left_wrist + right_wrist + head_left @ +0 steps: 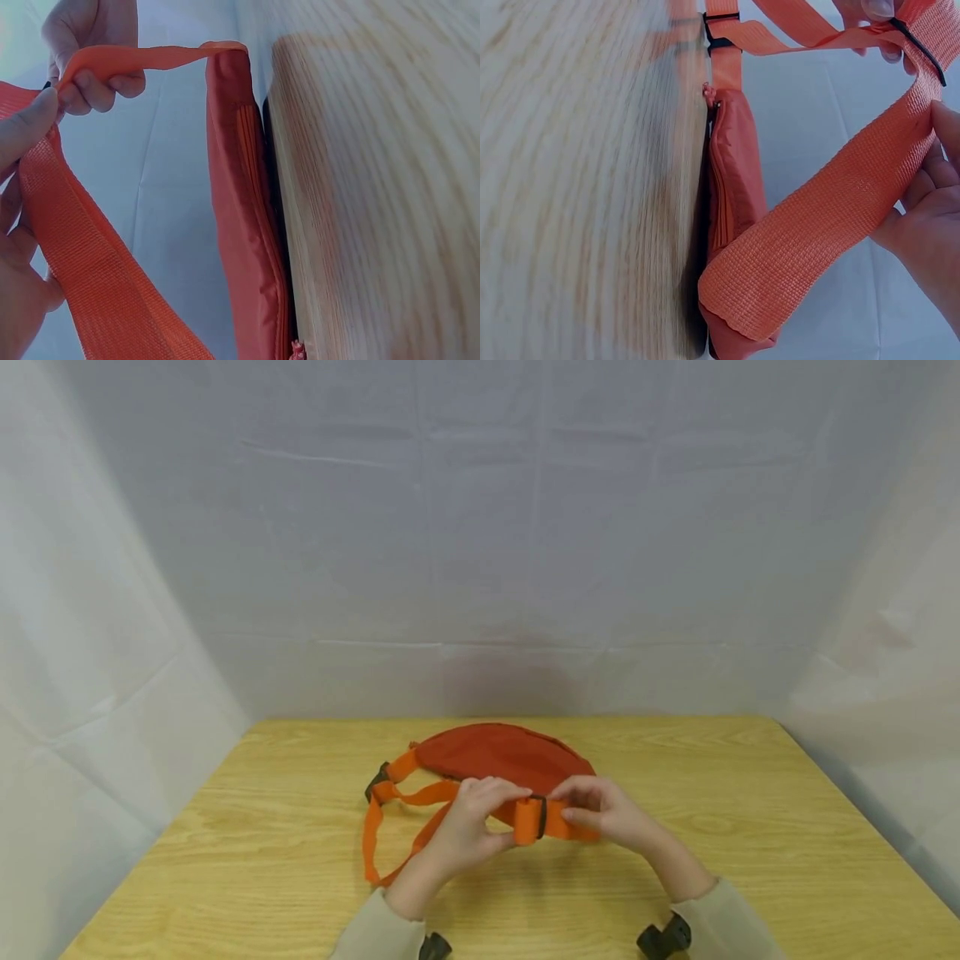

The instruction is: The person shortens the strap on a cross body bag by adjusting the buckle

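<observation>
A red waist bag (495,753) lies on the wooden table, its orange strap (90,247) lifted toward the near side. Both hands hold that strap near a black slide adjuster (539,817). My left hand (480,818) pinches the webbing just left of the adjuster, where it forms a loop. To the right of the adjuster, my right hand (603,810) grips the strap between thumb and fingers. From there the band (817,232) runs back to the bag's end, seen in the right wrist view. Some fingertips are hidden behind the webbing.
A black buckle (377,782) sits at the bag's left end, with slack strap (371,843) curling on the wooden table (247,852). White sheeting (480,568) stands behind and on both sides. Dark devices (664,937) are worn at the wrists.
</observation>
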Motion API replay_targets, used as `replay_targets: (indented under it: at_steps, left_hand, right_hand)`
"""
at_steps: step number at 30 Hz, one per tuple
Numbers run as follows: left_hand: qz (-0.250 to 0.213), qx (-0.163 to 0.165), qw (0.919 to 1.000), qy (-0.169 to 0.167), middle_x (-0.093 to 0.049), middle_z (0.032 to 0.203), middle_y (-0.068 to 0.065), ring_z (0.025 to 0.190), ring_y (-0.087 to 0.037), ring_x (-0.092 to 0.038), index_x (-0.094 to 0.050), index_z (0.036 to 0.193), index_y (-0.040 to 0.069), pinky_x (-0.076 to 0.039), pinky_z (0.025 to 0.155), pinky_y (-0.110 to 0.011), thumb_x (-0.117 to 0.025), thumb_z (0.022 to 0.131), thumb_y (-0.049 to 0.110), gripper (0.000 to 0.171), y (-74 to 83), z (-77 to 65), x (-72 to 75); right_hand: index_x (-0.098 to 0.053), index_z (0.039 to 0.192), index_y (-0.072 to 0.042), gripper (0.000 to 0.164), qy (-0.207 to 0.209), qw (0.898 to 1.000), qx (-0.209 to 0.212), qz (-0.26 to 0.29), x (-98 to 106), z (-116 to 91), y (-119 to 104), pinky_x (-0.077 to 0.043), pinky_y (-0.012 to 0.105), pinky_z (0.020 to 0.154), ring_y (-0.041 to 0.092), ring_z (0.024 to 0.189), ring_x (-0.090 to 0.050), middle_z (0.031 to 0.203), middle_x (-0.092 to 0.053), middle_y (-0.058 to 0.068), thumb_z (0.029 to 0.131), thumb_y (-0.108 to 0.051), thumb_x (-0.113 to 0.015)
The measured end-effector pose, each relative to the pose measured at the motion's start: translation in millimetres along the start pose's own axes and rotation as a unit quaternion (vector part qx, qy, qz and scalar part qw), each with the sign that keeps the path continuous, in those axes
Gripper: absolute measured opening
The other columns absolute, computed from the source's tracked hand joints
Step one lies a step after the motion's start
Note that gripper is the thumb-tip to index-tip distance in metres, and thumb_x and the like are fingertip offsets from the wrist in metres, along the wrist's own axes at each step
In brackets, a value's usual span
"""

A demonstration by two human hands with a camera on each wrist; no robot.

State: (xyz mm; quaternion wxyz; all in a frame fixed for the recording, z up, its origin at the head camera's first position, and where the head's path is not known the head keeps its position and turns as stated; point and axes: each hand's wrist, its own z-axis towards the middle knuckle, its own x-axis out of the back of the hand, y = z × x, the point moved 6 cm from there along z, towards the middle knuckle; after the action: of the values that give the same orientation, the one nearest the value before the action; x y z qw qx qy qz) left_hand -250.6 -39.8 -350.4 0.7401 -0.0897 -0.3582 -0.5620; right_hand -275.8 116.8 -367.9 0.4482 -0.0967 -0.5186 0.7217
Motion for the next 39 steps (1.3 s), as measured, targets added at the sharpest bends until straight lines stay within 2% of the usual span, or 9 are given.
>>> replay_targets:
  at_steps: [8,14,17,22,26,34,39]
  left_hand:
    - [0.001,0.001,1.0000,-0.006,-0.062,0.095,0.002,0.086,-0.010,-0.054,-0.060,0.104,0.008,-0.031,0.071,-0.030,-0.080,0.062,0.014,0.047,0.6,0.0,-4.1]
    - [0.001,0.003,1.0000,-0.001,-0.061,0.095,0.002,0.086,-0.010,-0.054,-0.060,0.104,0.008,-0.030,0.071,-0.031,-0.080,0.062,0.015,0.047,2.2,0.3,-3.7]
    - [0.006,0.002,1.0000,0.002,-0.062,0.095,0.002,0.085,-0.010,-0.054,-0.061,0.104,0.008,-0.031,0.071,-0.032,-0.080,0.062,0.014,0.046,2.7,0.1,-3.0]
    - [0.022,-0.003,0.9997,0.004,-0.062,0.094,0.002,0.085,-0.011,-0.055,-0.061,0.103,0.008,-0.032,0.072,-0.032,-0.081,0.061,0.013,0.046,2.8,-0.7,-2.1]
    - [0.024,-0.002,0.9997,0.004,-0.062,0.094,0.002,0.085,-0.011,-0.055,-0.061,0.103,0.008,-0.032,0.072,-0.032,-0.081,0.061,0.013,0.047,2.7,-1.3,-1.9]
    - [0.019,-0.003,0.9998,0.000,-0.062,0.094,0.001,0.085,-0.011,-0.055,-0.061,0.104,0.007,-0.032,0.072,-0.032,-0.081,0.061,0.013,0.047,3.8,-1.0,-2.9]
    - [0.017,-0.003,0.9999,-0.001,-0.062,0.095,0.001,0.085,-0.011,-0.055,-0.061,0.104,0.007,-0.031,0.072,-0.032,-0.081,0.061,0.013,0.047,4.2,-1.5,-4.2]
  right_hand:
    - [-0.054,0.096,0.009,0.014,0.017,1.000,-0.016,-0.014,-1.4,2.0,-0.9,-0.048,0.027,0.064,0.010,0.074,-0.057,0.088,-0.061,0.002,0.085,0.000,-0.054]
    - [-0.055,0.096,0.009,0.015,0.032,0.999,-0.027,0.010,-2.6,2.9,1.6,-0.048,0.029,0.063,0.013,0.073,-0.058,0.086,-0.062,0.001,0.085,0.000,-0.056]
    - [-0.056,0.099,0.010,0.017,0.022,0.999,-0.023,0.021,-2.6,1.4,1.8,-0.048,0.031,0.067,0.015,0.079,-0.059,0.091,-0.062,0.001,0.084,0.000,-0.056]
    - [-0.052,0.109,0.012,0.028,-0.028,0.999,-0.022,0.040,-3.8,-2.4,1.6,-0.047,0.031,0.075,0.017,0.093,-0.057,0.105,-0.060,-0.001,0.084,0.001,-0.056]
    - [-0.050,0.114,0.012,0.030,-0.051,0.997,-0.025,0.051,-3.9,-3.5,2.8,-0.045,0.031,0.078,0.015,0.096,-0.055,0.110,-0.059,-0.002,0.086,0.001,-0.054]
    - [-0.049,0.114,0.013,0.031,-0.043,0.997,-0.039,0.053,-2.4,-4.7,4.3,-0.047,0.031,0.075,0.014,0.093,-0.056,0.107,-0.059,-0.001,0.086,0.001,-0.053]
    - [-0.048,0.113,0.012,0.030,-0.033,0.997,-0.052,0.039,-2.4,-4.6,4.1,-0.047,0.031,0.072,0.014,0.089,-0.057,0.104,-0.058,0.006,0.086,0.000,-0.054]
